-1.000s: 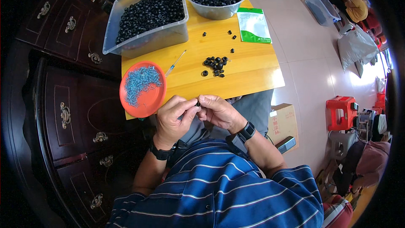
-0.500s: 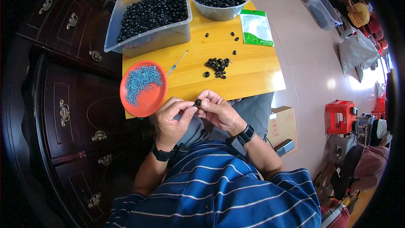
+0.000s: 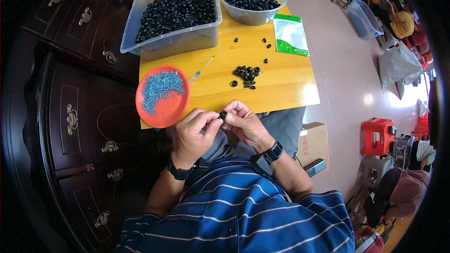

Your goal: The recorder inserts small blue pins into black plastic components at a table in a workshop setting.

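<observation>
The left hand (image 3: pixel 194 132) and right hand (image 3: pixel 249 129) both pinch one small, black, rounded, plastic-looking piece (image 3: pixel 222 114) between their fingertips, neither nearer; its long axis is unclear.

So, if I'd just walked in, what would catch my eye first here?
Probably the orange-red plate of tiny blue pieces, at the near left corner of the yellow table. Beyond it stands a big bin of black parts, with a round tub to its right. Nearest the wearer, the left hand and right hand pinch a small black piece.
</observation>
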